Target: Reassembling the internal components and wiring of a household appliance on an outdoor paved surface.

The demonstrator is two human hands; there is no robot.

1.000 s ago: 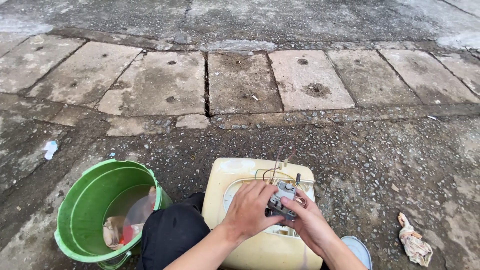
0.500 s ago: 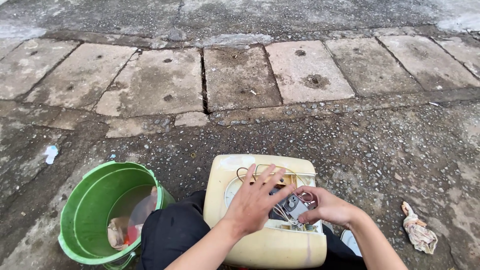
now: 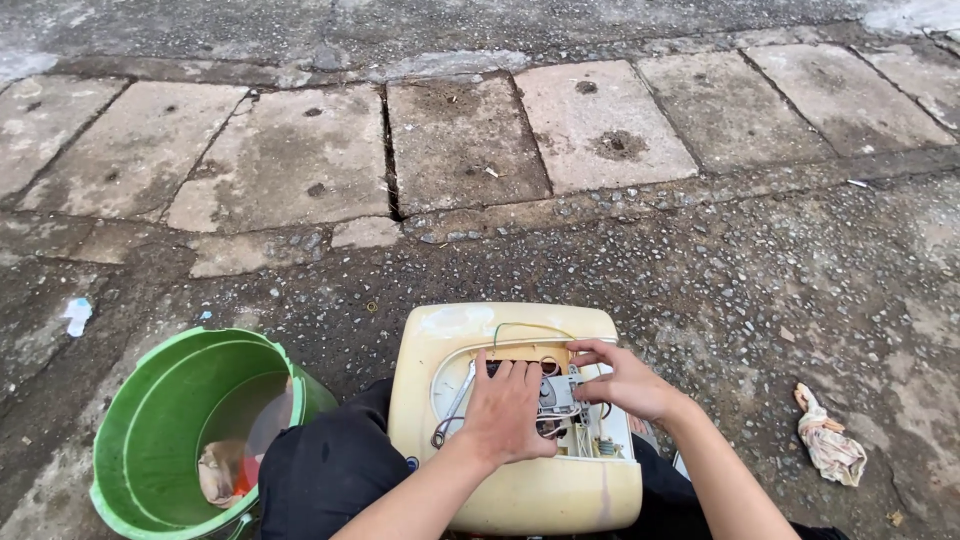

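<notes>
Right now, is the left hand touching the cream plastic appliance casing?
Touching. The head view shows the left hand lying flat inside the open cream plastic appliance casing, fingers pressed on its internal parts.

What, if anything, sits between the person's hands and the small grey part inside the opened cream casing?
Nothing visible does. The left hand lies flat on the grey part in the open recess of the cream casing, and the right hand touches it from the far side. A spanner and thin wires lie beside them, not in between.
</notes>
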